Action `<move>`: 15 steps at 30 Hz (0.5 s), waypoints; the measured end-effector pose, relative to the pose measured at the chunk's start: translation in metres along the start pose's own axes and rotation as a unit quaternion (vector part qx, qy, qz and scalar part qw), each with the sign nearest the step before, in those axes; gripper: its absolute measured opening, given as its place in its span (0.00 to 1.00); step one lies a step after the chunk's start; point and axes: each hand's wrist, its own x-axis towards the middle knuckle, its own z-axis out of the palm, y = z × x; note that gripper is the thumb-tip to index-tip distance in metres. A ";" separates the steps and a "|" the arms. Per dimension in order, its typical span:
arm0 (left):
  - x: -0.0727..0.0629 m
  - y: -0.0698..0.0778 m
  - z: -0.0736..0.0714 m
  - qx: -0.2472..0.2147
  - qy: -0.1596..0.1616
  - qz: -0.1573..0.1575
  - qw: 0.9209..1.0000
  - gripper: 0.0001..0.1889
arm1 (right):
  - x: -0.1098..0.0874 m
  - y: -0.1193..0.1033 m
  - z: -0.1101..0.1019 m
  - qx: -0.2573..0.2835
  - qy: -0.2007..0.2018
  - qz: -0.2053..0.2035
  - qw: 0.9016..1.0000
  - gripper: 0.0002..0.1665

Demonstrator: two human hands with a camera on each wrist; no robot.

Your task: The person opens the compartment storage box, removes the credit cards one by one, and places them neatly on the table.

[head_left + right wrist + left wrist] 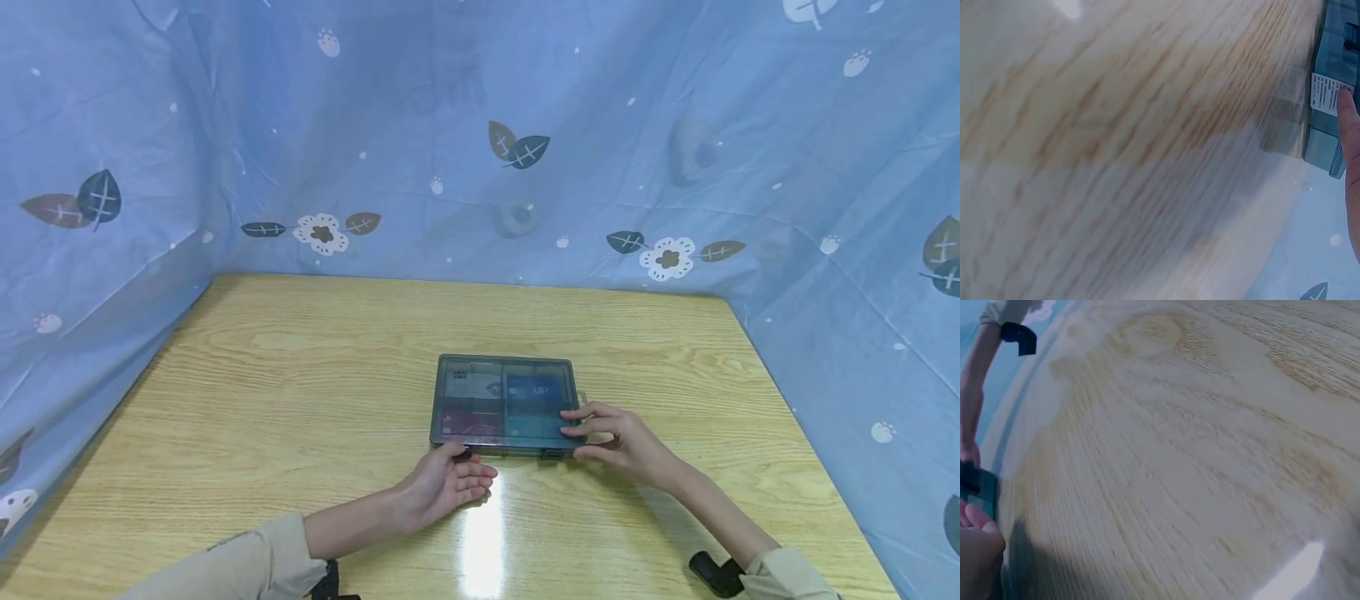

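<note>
A dark translucent plastic case with a hinged-looking lid lies flat on the wooden table; several cards show through it, among them a blue card marked VIP and a dark red card. My left hand is palm up at the case's front left, its thumb at the front edge by a latch and its fingers loosely extended below. With the fingers of my right hand on the lid and the thumb against the front side, I hold the front right corner. A white label sits under one right fingertip in the right wrist view.
The wooden table extends around the case on all sides. Blue patterned cloth hangs behind it and along both sides. A second black latch is on the case's front, near the right thumb.
</note>
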 end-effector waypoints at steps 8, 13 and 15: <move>0.002 0.001 0.006 -0.039 0.041 -0.005 0.998 0.13 | 0.002 0.001 -0.002 -0.030 -0.006 -0.014 0.999 0.15; 0.002 0.002 0.014 -0.030 0.078 -0.003 0.996 0.12 | 0.004 -0.001 -0.004 -0.044 -0.010 -0.014 0.999 0.14; 0.002 0.002 0.015 -0.026 0.086 -0.001 0.996 0.12 | 0.004 -0.001 -0.004 -0.048 -0.011 -0.011 0.999 0.14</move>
